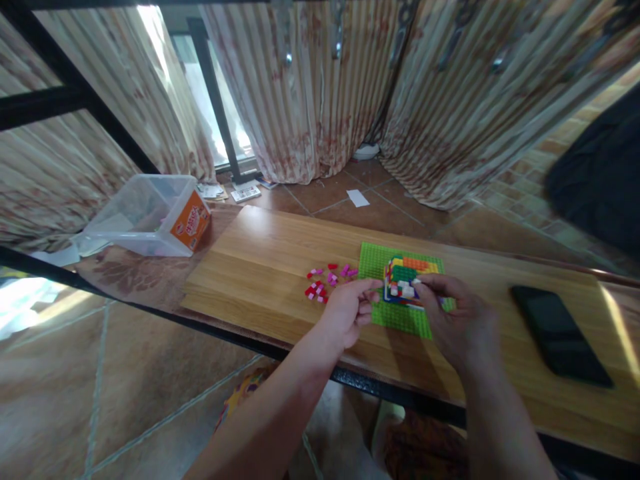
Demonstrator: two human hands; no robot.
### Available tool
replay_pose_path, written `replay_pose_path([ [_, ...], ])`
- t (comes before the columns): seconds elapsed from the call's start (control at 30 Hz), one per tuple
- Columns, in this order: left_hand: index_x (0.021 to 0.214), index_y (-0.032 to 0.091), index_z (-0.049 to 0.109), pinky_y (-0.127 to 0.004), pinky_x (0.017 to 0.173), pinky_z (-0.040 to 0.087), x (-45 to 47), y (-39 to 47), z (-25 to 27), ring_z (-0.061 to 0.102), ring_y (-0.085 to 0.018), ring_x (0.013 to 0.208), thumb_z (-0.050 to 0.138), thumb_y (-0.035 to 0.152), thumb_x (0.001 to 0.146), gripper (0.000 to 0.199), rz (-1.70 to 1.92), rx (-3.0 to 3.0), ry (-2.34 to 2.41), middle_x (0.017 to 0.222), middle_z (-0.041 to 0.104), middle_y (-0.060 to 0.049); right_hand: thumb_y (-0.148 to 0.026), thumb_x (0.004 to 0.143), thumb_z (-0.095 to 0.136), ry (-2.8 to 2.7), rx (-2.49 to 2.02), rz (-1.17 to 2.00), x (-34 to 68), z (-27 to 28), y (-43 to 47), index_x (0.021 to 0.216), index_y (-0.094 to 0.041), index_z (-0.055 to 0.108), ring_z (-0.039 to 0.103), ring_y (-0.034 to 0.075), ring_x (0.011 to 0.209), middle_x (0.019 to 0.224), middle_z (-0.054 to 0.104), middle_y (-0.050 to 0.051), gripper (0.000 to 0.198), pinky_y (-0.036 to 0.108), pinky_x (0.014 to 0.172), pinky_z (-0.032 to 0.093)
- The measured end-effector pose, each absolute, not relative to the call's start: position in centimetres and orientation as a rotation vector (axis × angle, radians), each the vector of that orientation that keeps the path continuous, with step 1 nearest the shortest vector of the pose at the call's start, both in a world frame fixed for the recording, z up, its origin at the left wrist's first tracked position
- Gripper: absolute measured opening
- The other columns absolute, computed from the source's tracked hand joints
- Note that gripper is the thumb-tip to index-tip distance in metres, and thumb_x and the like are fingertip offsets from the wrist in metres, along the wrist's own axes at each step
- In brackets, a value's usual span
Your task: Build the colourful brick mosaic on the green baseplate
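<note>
On a green studded baseplate [400, 323] sits a low, layered block of toy bricks [404, 273] in green, orange, yellow, white and blue. My right hand [460, 323] is over its right side, thumb and fingers pinched together on a small white brick [417, 282] at the block's top. My left hand [347, 310] rests at the left edge of the block, thumb stretched toward it and the other fingers loosely curled and apart. Nothing shows in that hand. Loose red, pink and magenta bricks [317, 291] lie scattered just left of the baseplate.
A wooden board [260, 267] forms the worktop. A black phone [560, 337] lies at its right end. On the left stands a clear plastic box [145, 233] with an orange label. Curtains [320, 100] hang behind, and a white paper [357, 198] lies on the tiled floor.
</note>
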State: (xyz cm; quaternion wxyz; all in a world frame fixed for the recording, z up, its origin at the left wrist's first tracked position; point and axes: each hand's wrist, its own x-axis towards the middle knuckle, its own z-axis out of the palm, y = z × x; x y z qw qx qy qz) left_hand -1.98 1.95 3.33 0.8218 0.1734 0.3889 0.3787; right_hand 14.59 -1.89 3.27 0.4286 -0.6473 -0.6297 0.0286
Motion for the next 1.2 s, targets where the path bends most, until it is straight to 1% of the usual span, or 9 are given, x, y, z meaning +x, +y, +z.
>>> replay_pose_path([
  [0.03, 0.081, 0.012, 0.065, -0.017, 0.038, 0.009, -1.9, 1.8, 3.4, 0.022, 0.0, 0.037, 0.061, 0.022, 0.081, 0.011, 0.802, 0.425, 0.83, 0.057, 0.049, 0.005, -0.036, 0.088, 0.059, -1.552, -1.628, 0.058, 14.8, 3.2, -1.8, 0.093, -0.023, 0.069, 0.066, 0.02, 0.08, 0.089, 0.072, 0.004, 0.018, 0.035, 0.076, 0.051],
  [0.1, 0.084, 0.013, 0.067, -0.018, 0.04, 0.008, -1.7, 1.4, 3.6, 0.023, -0.001, 0.038, 0.061, 0.025, 0.081, 0.013, 0.815, 0.539, 0.854, 0.055, 0.048, 0.006, -0.036, 0.088, 0.059, -1.557, -1.621, 0.058, 15.1, 2.9, -1.7, 0.092, -0.023, 0.069, 0.066, 0.021, 0.084, 0.091, 0.071, 0.005, 0.017, 0.037, 0.079, 0.051],
  [0.23, 0.089, 0.013, 0.07, -0.019, 0.044, 0.018, -0.7, 1.2, 3.4, 0.03, -0.003, 0.042, 0.056, 0.02, 0.081, 0.017, 0.884, 0.759, 0.918, 0.053, 0.049, 0.006, -0.036, 0.086, 0.059, -1.631, -1.592, 0.035, 14.7, 2.3, -1.3, 0.085, -0.024, 0.07, 0.062, 0.024, 0.1, 0.101, 0.068, 0.007, 0.017, 0.046, 0.091, 0.046],
  [0.37, 0.098, 0.011, 0.072, -0.02, 0.05, 0.029, 0.2, 1.4, 1.7, 0.04, -0.007, 0.049, 0.051, 0.015, 0.082, 0.027, 0.94, 1.019, 0.95, 0.052, 0.049, 0.005, -0.038, 0.087, 0.058, -1.653, -1.634, -0.024, 14.3, 1.5, -1.2, 0.083, -0.024, 0.073, 0.058, 0.028, 0.111, 0.108, 0.065, 0.01, 0.02, 0.052, 0.095, 0.041],
  [0.53, 0.111, 0.015, 0.07, -0.022, 0.055, 0.036, 0.6, 1.2, -0.3, 0.047, -0.009, 0.053, 0.047, 0.016, 0.084, 0.036, 0.914, 1.281, 0.898, 0.059, 0.054, 0.004, -0.038, 0.084, 0.06, -1.525, -1.712, -0.016, 13.9, 0.9, -1.0, 0.082, -0.022, 0.073, 0.057, 0.03, 0.112, 0.111, 0.063, 0.012, 0.021, 0.052, 0.096, 0.04],
  [0.77, 0.12, 0.019, 0.067, -0.023, 0.055, 0.039, 0.2, 0.6, 0.7, 0.047, -0.012, 0.056, 0.044, 0.017, 0.087, 0.041, 0.891, 1.47, 0.922, 0.067, 0.059, 0.001, -0.035, 0.078, 0.065, -1.343, -1.785, 0.041, 13.1, 1.1, -1.0, 0.089, -0.019, 0.073, 0.057, 0.03, 0.112, 0.117, 0.064, 0.014, 0.02, 0.052, 0.096, 0.041],
  [0.97, 0.124, 0.02, 0.065, -0.028, 0.073, 0.05, 0.1, 0.4, 1.0, 0.062, -0.017, 0.074, 0.044, 0.017, 0.088, 0.042, 0.879, 1.591, 0.981, 0.095, 0.072, -0.005, -0.034, 0.077, 0.065, -1.281, -1.766, 0.055, 13.0, 1.1, -0.8, 0.087, -0.02, 0.073, 0.059, 0.03, 0.108, 0.114, 0.066, 0.013, 0.019, 0.051, 0.095, 0.043],
  [1.1, 0.127, 0.021, 0.063, -0.032, 0.088, 0.051, 0.1, 0.4, 0.8, 0.066, -0.02, 0.094, 0.044, 0.016, 0.088, 0.043, 0.899, 1.639, 0.984, 0.111, 0.072, -0.006, -0.033, 0.077, 0.065, -1.258, -1.76, 0.038, 12.7, 1.1, -0.6, 0.082, -0.021, 0.072, 0.059, 0.03, 0.105, 0.109, 0.067, 0.011, 0.015, 0.051, 0.095, 0.043],
  [1.2, 0.125, 0.022, 0.064, -0.033, 0.092, 0.051, 0.0, 0.3, 0.9, 0.066, -0.021, 0.098, 0.046, 0.015, 0.087, 0.042, 0.9, 1.655, 1.001, 0.114, 0.072, -0.006, -0.031, 0.076, 0.064, -1.225, -1.758, 0.062, 12.4, 1.0, -0.5, 0.082, -0.02, 0.072, 0.06, 0.029, 0.105, 0.108, 0.067, 0.011, 0.014, 0.051, 0.095, 0.042],
])
